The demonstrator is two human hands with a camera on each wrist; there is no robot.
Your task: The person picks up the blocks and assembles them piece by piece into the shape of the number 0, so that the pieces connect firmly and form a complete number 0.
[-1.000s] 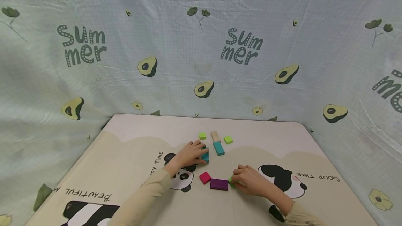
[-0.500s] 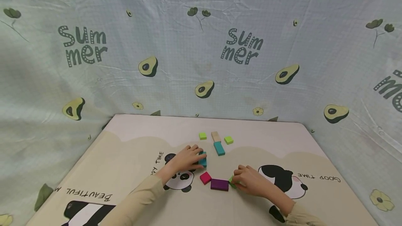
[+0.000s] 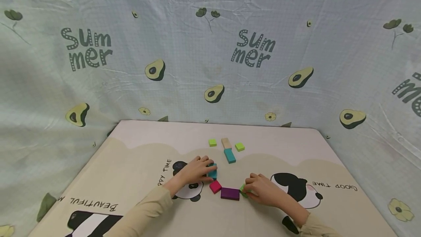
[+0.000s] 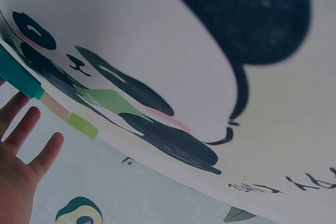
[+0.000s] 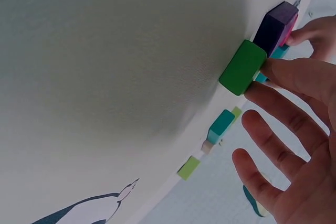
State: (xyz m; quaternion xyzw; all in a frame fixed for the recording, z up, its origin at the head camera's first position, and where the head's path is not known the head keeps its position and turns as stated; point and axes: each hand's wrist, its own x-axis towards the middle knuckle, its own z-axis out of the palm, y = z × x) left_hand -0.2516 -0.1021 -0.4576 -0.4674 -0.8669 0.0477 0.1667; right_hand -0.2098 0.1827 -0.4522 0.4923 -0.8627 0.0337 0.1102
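Observation:
My left hand [image 3: 195,171] grips a teal block [image 3: 213,173] between thumb and fingers, just beyond a red block [image 3: 215,187]. Whether the teal and red blocks touch cannot be told. Beside the red one, corner near corner, lies a purple block [image 3: 230,194]. At the purple block's right end, my right hand [image 3: 263,190] pinches a green block [image 5: 244,67] with thumb and index finger; its other fingers are spread in the right wrist view. The left wrist view catches part of the left hand [image 4: 23,158] by a teal block [image 4: 18,74].
Farther back on the panda-print table [image 3: 138,171] lie two lime blocks, one left [image 3: 212,142] and one right [image 3: 239,146]. Between them a plain wooden block [image 3: 226,143] meets another teal block [image 3: 229,155]. A printed cloth [image 3: 184,46] hangs behind the table's far edge.
My left hand has drawn the teal block toward me, up to the red block. The right hand and the green block have stayed in place.

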